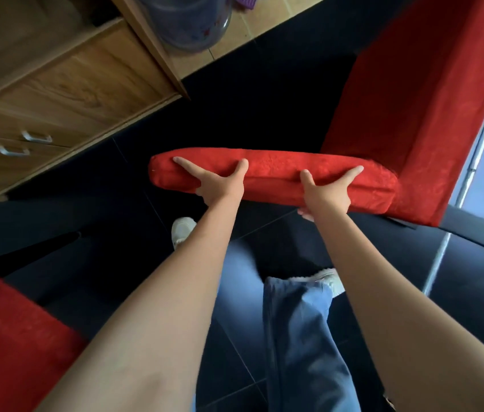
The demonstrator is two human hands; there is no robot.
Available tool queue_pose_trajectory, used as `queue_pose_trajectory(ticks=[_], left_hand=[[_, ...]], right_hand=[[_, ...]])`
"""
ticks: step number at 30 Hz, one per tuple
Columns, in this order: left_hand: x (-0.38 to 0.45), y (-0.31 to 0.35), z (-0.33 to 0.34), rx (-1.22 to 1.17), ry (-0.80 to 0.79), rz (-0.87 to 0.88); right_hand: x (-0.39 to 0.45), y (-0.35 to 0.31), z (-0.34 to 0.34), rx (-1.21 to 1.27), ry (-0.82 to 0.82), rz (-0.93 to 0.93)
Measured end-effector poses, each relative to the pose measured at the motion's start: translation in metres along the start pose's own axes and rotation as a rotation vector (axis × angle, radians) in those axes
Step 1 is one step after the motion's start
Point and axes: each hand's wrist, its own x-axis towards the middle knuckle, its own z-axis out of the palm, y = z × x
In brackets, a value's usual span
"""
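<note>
Black glossy tiles [264, 114] cover most of the floor, meeting a strip of beige tiles [267, 22] at the top of the view. A wooden cabinet [71, 84] with two metal drawer handles [37, 137] stands at the upper left. Beside it a clear plastic jug [187, 22] rests on the beige strip. The jug carries small coloured marks, too blurred to read. A red sofa [413, 99] fills the upper right, and another red seat [6, 337] shows in the lower left corner. The person's blue jeans [297, 337] and white shoes [182, 230] stand on the dark tiles.

The red cushion [273, 165] is held off the floor in front of the person, lying crosswise. Its right end is just at the sofa's front corner; whether they touch cannot be told. The left hand [220, 187] grips the near edge left of the middle, with forefinger [184, 165] and thumb spread wide on the upper face and the other fingers tucked out of sight beneath. The right hand [328, 194] grips the edge right of the middle in the same way, with thumb and forefinger splayed on top. Its lower fingertips [304, 215] peek out under the cushion. The fabric dents a little under both grips.
</note>
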Motion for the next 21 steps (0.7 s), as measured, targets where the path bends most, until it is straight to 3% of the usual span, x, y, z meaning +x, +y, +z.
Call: queue_pose_trajectory(ticks=[5, 8, 11, 16, 21], left_hand=[[-0.001, -0.009, -0.040, 0.214, -0.005, 0.161], [0.013, -0.005, -0.059, 0.507, 0.054, 0.319], [0.035, 0.003, -0.071, 0.776, -0.025, 0.514], [0.068, 0.013, -0.083, 0.964, -0.173, 0.660], [0.084, 0.013, -0.092, 1.016, -0.225, 0.789]], right_hand=[[-0.009, -0.008, -0.001, -0.399, 0.023, -0.362], [-0.009, -0.024, 0.008, -0.664, -0.009, -0.525], [-0.008, -0.037, 0.020, -0.873, -0.017, -0.688], [-0.001, -0.043, 0.042, -1.038, -0.243, -0.754], [0.005, -0.039, 0.058, -1.163, -0.206, -0.853]])
